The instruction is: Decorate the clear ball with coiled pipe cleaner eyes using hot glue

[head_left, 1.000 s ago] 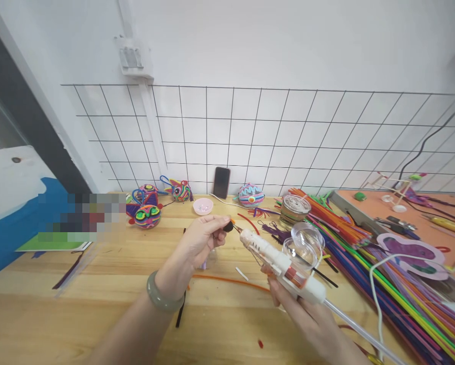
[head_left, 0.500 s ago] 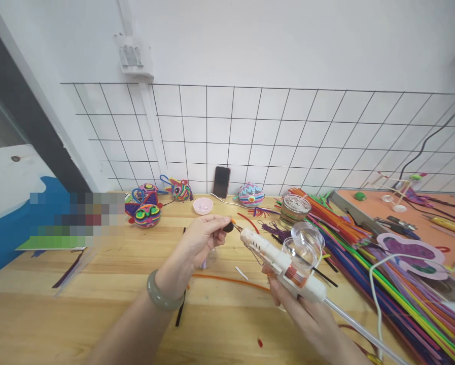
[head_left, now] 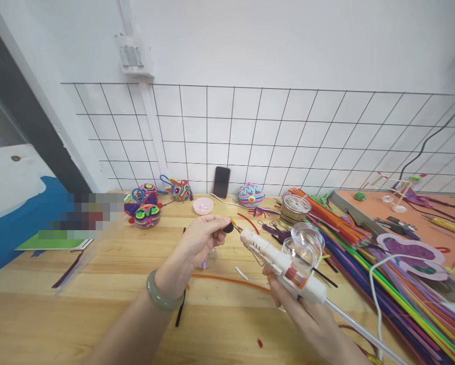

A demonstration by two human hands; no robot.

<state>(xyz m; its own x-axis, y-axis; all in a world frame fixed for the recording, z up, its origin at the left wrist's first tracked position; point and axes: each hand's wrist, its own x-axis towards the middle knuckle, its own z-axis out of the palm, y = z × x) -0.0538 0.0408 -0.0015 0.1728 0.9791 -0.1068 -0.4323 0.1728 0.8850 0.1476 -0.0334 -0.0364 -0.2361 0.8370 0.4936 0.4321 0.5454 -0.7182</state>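
My left hand (head_left: 208, 235), with a green bangle (head_left: 162, 291) on its wrist, pinches a small dark round piece (head_left: 229, 227) that has an orange bit at its top edge. Wrapped round the handle of a white hot glue gun (head_left: 269, 253) is my right hand (head_left: 299, 309). The gun's nozzle points up and left, at or nearly at the dark piece; I cannot tell whether they touch. From the gun's rear runs a long clear glue stick (head_left: 358, 324). Below the hands lie an orange pipe cleaner (head_left: 227, 280) and a white strip (head_left: 241, 273).
Several colourful wrapped balls (head_left: 147, 215) stand at the back left, near a pink dish (head_left: 203, 206). A phone (head_left: 221, 181) leans on the wall beside a striped ball (head_left: 251, 195). Right are a clear jar (head_left: 294, 210), open clear containers (head_left: 307, 241), bundled pipe cleaners (head_left: 398, 304) and a white cord (head_left: 372, 284).
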